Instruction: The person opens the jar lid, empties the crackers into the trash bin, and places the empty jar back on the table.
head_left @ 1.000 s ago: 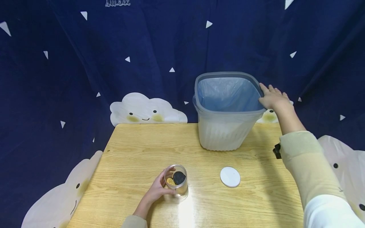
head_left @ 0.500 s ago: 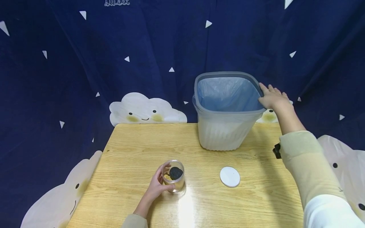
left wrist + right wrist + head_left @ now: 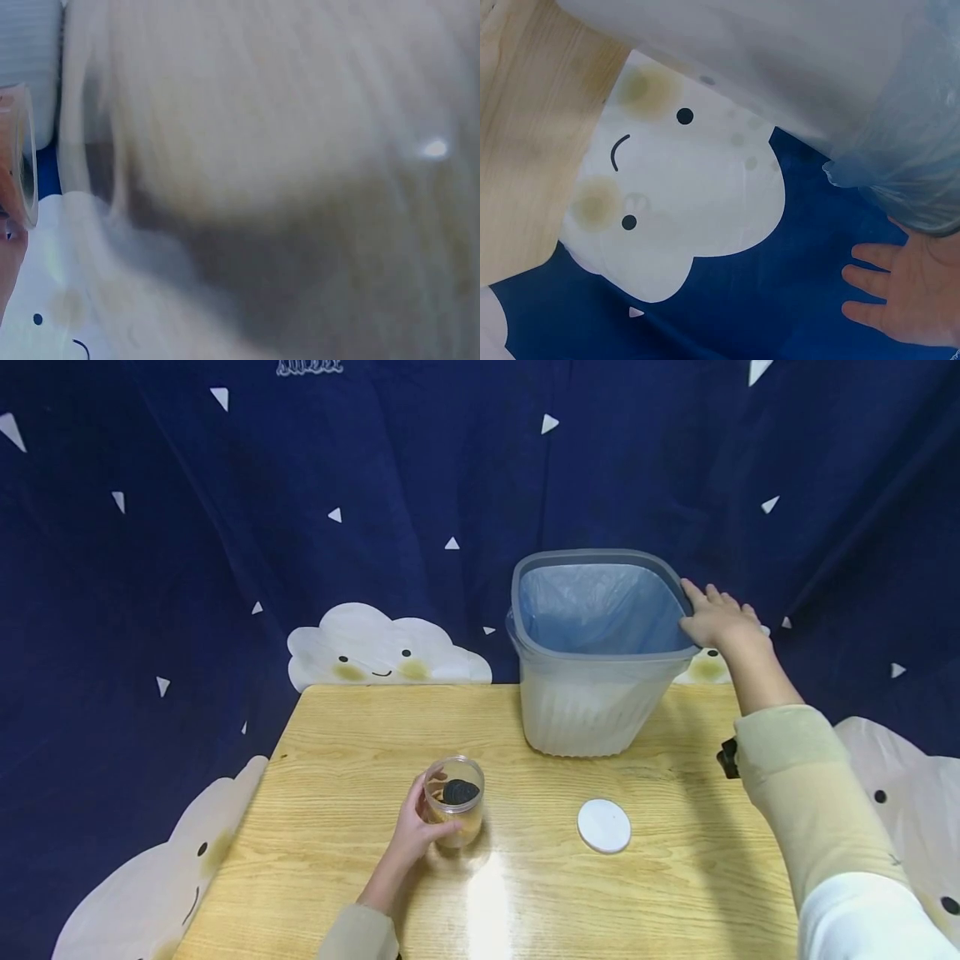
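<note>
A clear, round plastic jar (image 3: 467, 823) is in my left hand (image 3: 411, 828), which grips it from its left side, thumb in front and fingers behind. Inside lies a dark, round, cookie-like piece (image 3: 460, 791) with something yellow-brown under it. The jar's rim also shows at the left edge of the left wrist view (image 3: 30, 161). My right hand (image 3: 720, 620) rests against the right side of the bin's grey rim (image 3: 600, 557), its fingers straight and spread. In the right wrist view the fingers (image 3: 870, 282) stick out beside the bin's bag.
The pale translucent bin (image 3: 588, 710), lined with a blue bag (image 3: 592, 610), stands at the back of the wooden table (image 3: 375, 735). A white round lid (image 3: 604, 826) lies flat to the right of the jar. Behind hangs a dark blue curtain (image 3: 405, 460) with clouds.
My left hand has moved the jar a little away from me and slightly left, tilting it so less of its contents shows. The right hand, bin and lid have stayed put.
</note>
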The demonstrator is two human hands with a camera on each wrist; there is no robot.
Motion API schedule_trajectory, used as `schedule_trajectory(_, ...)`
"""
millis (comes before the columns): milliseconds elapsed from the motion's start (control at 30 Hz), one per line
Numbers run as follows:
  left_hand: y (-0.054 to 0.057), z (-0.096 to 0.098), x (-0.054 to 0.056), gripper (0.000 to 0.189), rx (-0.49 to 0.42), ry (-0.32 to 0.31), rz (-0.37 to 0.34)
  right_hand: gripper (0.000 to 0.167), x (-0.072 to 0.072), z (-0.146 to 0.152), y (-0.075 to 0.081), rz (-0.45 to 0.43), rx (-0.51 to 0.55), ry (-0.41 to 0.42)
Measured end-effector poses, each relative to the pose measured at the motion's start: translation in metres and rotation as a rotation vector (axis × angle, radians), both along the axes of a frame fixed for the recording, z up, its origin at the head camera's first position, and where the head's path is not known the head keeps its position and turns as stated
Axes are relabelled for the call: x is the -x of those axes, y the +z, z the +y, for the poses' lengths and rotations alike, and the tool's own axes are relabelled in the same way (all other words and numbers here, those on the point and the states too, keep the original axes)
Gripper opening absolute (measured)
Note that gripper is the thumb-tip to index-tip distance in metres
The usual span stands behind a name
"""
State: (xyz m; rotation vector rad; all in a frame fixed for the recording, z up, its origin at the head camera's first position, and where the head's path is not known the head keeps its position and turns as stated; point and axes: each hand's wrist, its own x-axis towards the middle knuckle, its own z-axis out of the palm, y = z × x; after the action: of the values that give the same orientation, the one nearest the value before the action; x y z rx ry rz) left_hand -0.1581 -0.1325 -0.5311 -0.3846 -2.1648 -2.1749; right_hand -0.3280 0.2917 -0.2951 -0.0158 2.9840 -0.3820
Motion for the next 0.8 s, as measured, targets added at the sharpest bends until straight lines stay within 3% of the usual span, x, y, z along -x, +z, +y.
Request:
schedule_trajectory(100,-0.002,0.000,0.007,0.084,0.012,0.026,0.018,0.063,0.000,0.000,0.000,-0.003,0.001,0.000)
schedule_trajectory(200,0.004,-0.001,0.013,0.083,0.006,0.043,0.011,0.063,0.000,0.001,-0.001,-0.004,0.003,0.001)
schedule_trajectory(467,0.045,-0.003,0.023,0.080,0.062,0.091,0.021,0.063,-0.001,0.001,0.000,-0.002,0.005,0.007)
schedule_trajectory(800,0.070,-0.006,0.035,0.076,0.094,0.125,0.071,0.064,-0.001,0.000,0.002,-0.007,0.001,0.005)
